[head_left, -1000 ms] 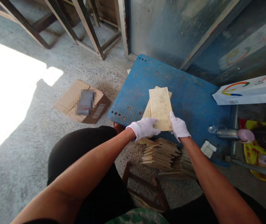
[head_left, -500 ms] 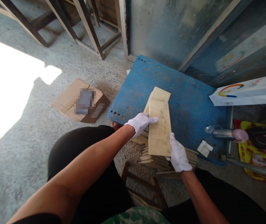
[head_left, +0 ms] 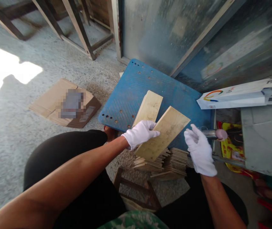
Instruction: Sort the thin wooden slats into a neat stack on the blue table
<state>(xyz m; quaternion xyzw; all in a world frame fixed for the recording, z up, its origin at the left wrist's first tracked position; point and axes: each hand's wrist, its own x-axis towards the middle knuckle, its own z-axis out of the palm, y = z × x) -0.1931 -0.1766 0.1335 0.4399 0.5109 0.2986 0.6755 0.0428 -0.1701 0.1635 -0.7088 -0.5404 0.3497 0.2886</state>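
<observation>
My left hand [head_left: 140, 133], in a white glove, grips a pale wooden board [head_left: 163, 133] that tilts up to the right; a second board [head_left: 148, 107] fans out behind it in the same hand. My right hand [head_left: 199, 149], also gloved, hovers just right of the board with loosely spread fingers, holding nothing. Below both hands lie two stacks of thin wooden boards [head_left: 167, 163] at the near edge of a blue perforated panel [head_left: 136, 92].
A flattened cardboard box [head_left: 63, 103] lies on the concrete floor to the left. A white printed bag [head_left: 233, 95] and a grey slab [head_left: 265, 140] stand at the right, with a metal bottle with a pink cap [head_left: 216, 134] beside them. A wooden stool frame [head_left: 138, 190] sits between my knees.
My right hand has let go of the board and drawn off to the right. The board now rests in my left hand alone, swung to tilt right. The view has shifted right.
</observation>
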